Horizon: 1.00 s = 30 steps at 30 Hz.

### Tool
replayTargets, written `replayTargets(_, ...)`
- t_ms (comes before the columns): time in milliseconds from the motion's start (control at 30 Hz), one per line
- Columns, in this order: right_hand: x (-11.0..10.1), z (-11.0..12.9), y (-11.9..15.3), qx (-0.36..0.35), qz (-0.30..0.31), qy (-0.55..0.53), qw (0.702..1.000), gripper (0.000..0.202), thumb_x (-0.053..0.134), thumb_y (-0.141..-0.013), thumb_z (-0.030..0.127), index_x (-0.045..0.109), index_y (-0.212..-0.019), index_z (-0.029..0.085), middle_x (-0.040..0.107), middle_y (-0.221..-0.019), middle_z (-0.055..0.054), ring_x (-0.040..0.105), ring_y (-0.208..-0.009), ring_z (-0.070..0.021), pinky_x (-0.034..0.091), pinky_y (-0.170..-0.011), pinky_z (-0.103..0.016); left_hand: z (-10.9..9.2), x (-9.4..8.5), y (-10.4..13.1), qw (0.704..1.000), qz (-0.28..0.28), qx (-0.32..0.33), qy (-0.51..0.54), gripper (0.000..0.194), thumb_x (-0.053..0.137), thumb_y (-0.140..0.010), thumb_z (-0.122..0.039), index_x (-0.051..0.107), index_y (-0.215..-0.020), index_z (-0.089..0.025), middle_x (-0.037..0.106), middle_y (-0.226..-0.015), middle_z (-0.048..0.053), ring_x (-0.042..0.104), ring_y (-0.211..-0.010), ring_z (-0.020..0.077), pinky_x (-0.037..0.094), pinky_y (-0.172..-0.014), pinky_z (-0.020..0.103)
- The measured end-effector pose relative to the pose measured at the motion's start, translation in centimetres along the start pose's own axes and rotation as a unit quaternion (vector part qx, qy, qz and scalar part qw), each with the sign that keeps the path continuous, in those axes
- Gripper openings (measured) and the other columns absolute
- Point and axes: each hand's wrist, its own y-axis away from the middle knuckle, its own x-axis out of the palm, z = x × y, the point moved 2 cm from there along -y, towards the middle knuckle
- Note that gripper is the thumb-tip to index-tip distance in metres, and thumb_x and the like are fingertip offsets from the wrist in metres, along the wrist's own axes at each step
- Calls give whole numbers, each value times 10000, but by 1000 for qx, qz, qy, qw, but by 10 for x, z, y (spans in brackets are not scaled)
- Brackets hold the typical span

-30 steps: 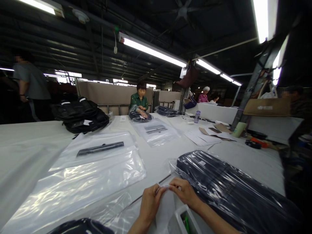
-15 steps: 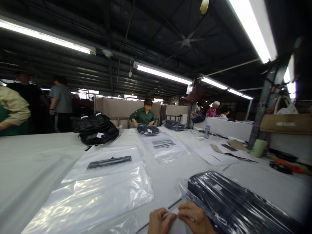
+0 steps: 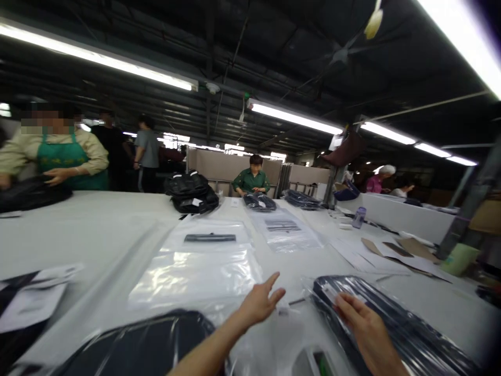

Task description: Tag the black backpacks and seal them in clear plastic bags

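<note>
Both hands split apart: left hand (image 3: 260,303) lifted, fingers spread; right hand (image 3: 358,318) flat, fingers together on the slippery, soft bagged backpack (image 3: 395,324). Grab its bulk, not film.

Lower right of the frame: a dark, perhaps navy, bagged item (image 3: 395,326) in glossy clear plastic. White table (image 3: 97,224). Upper left, a green apron (image 3: 66,159); black bags (image 3: 191,192) upper centre.

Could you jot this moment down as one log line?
left hand: open, above clear plastic bags | right hand: open, resting on bagged dark item | white table
</note>
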Motion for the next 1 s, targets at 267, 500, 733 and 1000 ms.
replayTargets(267,90,-11,130,87,216,100,967,424,795,-569,447,677,-871,174,676,-782,-1,588,-740,-136,478,-689,-194,-18,-138,251,977,-41,-100,-184,471,360,-927,-457,402,-1354,-262,395,-1420,57,277,-1340,260,205,-1109,489)
replayTargets(500,218,-25,198,50,393,127,910,357,716,-632,471,655,-773,149,625,-651,3,544,-614,-128,408,-576,-231,-10,-85,347,955,153,-131,-219,651,400,-824,-667,228,-1399,-413,116,-1507,110,22,-1331,454,53,-974,751)
replayTargets(733,294,-72,198,96,382,204,896,157,683,-603,288,608,-636,154,551,-487,38,485,-457,-92,312,-438,-204,28,-69,346,943,161,-105,-270,543,507,-889,-389,270,-1373,-444,190,-1474,149,131,-1286,503,128,-865,814)
replayTargets(1000,315,-102,201,131,391,275,869,67,593,-700,210,618,-673,154,573,-519,35,438,-398,-61,237,-362,-171,44,-67,345,959,159,-105,-209,429,310,-917,-489,370,-1338,-434,210,-1457,151,139,-1276,510,112,-864,818)
